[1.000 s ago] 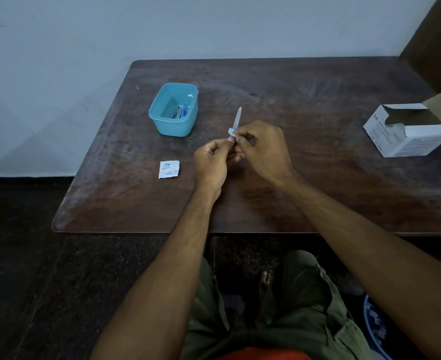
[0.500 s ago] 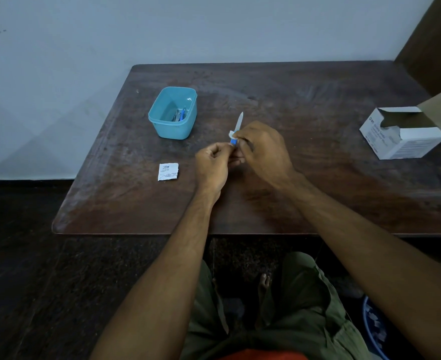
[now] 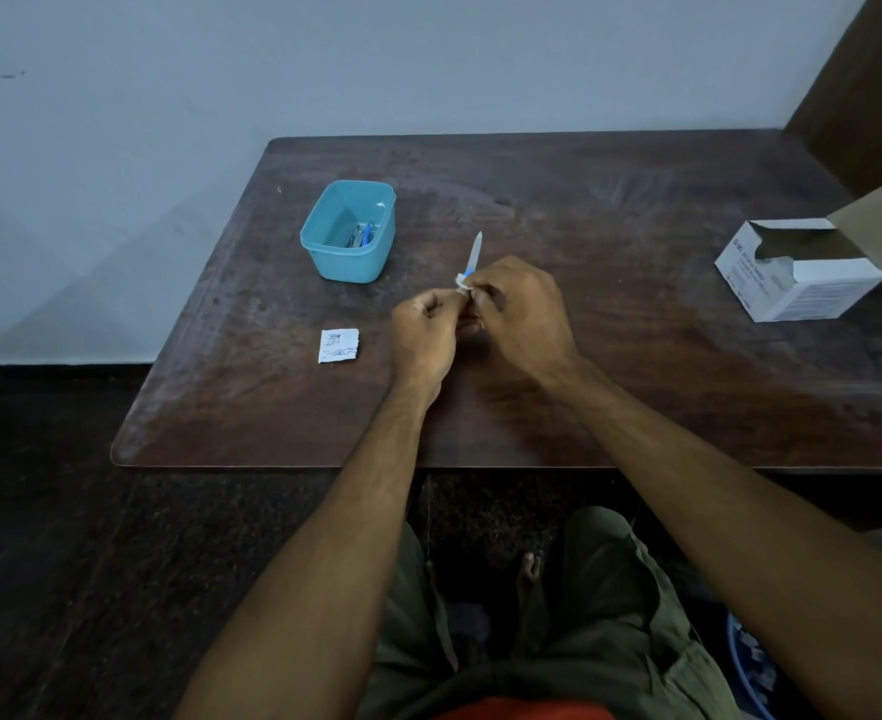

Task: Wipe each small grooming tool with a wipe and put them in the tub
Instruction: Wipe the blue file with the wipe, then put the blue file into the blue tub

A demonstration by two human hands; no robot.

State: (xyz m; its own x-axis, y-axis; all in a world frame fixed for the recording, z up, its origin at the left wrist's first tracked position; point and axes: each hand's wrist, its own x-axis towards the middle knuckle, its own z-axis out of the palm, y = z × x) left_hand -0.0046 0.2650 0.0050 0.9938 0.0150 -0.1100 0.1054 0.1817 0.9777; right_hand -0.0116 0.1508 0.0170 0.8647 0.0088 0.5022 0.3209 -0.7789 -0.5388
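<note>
1. The grooming tool [image 3: 475, 254], a slim pale blade with a blue handle, stood tilted above the table [image 3: 610, 210] at the middle of the view, its tip aimed toward 12 o'clock; its lower end was hidden inside the two hands.
2. The right hand [image 3: 519, 309] was closed round the handle; the left hand [image 3: 423, 337] pinched a small white wipe [image 3: 462, 283] against the tool just below the blade; both grips were tight, though the fingertips themselves were hidden.
3. Compared with a second earlier, the wipe sat at much the same place near the blue handle and the blade pointed the same way; the hands had barely shifted against each other; the whole scene merely lay lower in the view, so I judged the head had tipped and the rubbing went on in small strokes.
4. I took this to mean the wiping of this tool was unfinished; the blade above the wipe looked not yet covered.
5. The tub [image 3: 348, 231], a teal box, stood at 10 o'clock from the hands, near but apart; it already held a few tools [image 3: 361, 235], too small to name.
6. A torn white sachet [image 3: 338, 346] lay flat at 9 o'clock from the left hand; an open cardboard box [image 3: 792, 275] stood well apart at 3 o'clock.
7. Nothing lay between the hands and the tub; the tools already inside crowded its near corner, which I judged no real hindrance to dropping in another.
</note>
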